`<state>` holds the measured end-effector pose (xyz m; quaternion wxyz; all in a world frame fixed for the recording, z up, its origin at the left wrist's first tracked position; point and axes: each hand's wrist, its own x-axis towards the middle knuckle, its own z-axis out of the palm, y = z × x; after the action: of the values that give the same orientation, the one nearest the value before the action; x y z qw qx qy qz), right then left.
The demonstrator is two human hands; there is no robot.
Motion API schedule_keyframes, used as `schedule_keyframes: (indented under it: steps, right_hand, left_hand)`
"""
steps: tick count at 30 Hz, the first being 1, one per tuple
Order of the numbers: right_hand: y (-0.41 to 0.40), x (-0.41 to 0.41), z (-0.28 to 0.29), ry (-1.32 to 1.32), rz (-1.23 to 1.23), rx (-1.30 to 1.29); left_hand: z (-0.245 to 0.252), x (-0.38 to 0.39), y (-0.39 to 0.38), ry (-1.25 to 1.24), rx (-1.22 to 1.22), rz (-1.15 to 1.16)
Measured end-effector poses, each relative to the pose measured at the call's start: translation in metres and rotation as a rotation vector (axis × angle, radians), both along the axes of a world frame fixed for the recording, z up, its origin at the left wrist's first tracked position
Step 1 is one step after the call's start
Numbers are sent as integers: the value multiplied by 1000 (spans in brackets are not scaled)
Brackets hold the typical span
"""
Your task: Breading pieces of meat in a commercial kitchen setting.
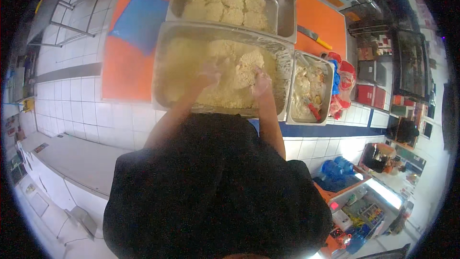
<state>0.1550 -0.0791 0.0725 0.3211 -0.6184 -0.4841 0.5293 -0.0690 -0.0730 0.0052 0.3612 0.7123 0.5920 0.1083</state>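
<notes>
A large steel pan (223, 28) of pale, crumbly breading (230, 100) lies before me. My right hand (263, 83), dusted with coating, grips the near right edge of a breaded piece of food (250, 65) over this pan. Left of the piece, my left hand (210, 75) is low over the breading; blur hides how its fingers are set. Beyond is a second steel pan (287, 14) with several coated pieces (224, 1) in rows. A smaller steel pan (325, 90) on the right holds wet pieces (305, 82) and a red-handled utensil (313, 109).
The pans stand on an orange tabletop (125, 68) with a blue sheet (142, 21) at left. A knife with a yellow handle (323, 43) lies at right, near a red and white plastic bag (345, 75). A white chest-like unit (82, 165) is behind me at left.
</notes>
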Motion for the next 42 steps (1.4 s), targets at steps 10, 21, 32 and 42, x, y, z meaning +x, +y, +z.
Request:
schedule_keyframes:
  steps: [10, 21, 32, 42]
  right_hand:
    - [129, 68, -25, -145, 404, 556]
    - [322, 79, -90, 392, 159, -291]
    - [312, 61, -87, -719, 351, -278]
    - [188, 1, -59, -1359, 454, 506]
  left_hand:
    - [8, 43, -9, 371, -253, -84]
    - [36, 44, -9, 450, -167, 18]
    - [16, 46, -8, 488, -134, -34]
    - [-37, 12, -5, 216, -197, -222]
